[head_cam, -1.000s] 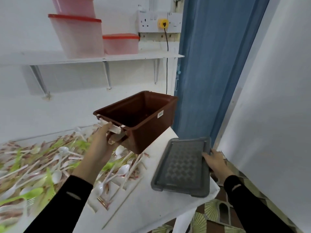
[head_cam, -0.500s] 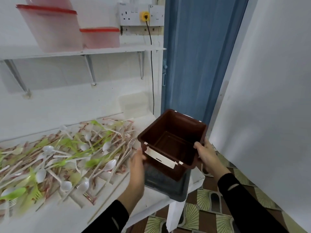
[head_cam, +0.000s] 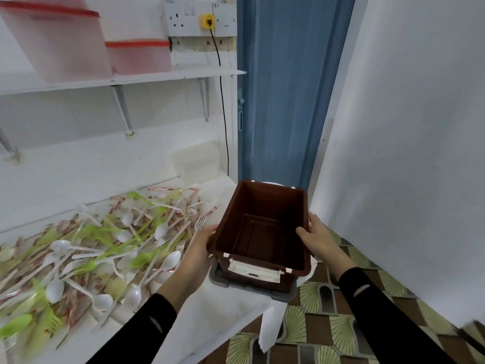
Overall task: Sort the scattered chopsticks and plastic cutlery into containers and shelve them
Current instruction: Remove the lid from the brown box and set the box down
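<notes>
Left hand [head_cam: 200, 249] is clamped on the left wall of the brown bin [head_cam: 262, 222]; right hand [head_cam: 318, 240] is hooked over its right rim, thumb inside. Bin is seated upright on a grey lid [head_cam: 223, 280] at the table [head_cam: 215, 310] corner. Cutlery [head_cam: 172, 260] and chopsticks [head_cam: 160, 189] are heaped just left.

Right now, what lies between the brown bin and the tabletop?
A grey lid, flat on the white table under the brown bin; its edge shows in the head view.
</notes>
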Demonstrator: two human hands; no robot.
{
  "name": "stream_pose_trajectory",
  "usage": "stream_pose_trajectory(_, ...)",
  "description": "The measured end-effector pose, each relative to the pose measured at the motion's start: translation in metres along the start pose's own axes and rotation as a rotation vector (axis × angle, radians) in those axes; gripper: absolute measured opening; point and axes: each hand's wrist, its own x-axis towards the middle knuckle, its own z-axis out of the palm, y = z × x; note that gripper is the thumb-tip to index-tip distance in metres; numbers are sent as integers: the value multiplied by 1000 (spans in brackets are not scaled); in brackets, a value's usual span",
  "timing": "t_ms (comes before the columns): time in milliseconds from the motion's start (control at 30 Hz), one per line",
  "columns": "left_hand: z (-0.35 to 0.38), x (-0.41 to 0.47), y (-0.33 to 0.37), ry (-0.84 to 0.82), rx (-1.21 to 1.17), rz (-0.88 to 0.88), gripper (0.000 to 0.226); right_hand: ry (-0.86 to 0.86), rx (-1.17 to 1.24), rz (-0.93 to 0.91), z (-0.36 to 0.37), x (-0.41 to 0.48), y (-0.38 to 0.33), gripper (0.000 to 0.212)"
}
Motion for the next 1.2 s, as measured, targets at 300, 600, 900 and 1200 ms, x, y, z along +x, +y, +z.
stream_pose_trajectory(300,-97,4,11,66,373,55,16,264,-218,-429,69,-38,-59,25)
stream_pose_trajectory(600,-220,-32,2,-110,830,162,9,-227,-178,-616,200,-86,-91,29)
stream_pose_trajectory(900,-275,-40,-33,-397,1479,630,33,-386,-696,-526,251,-109,-10,33)
stream_pose_trajectory(1200,-295,-17,-14,-96,1711,511,49,-158,-705,-783,257,-113,2,21)
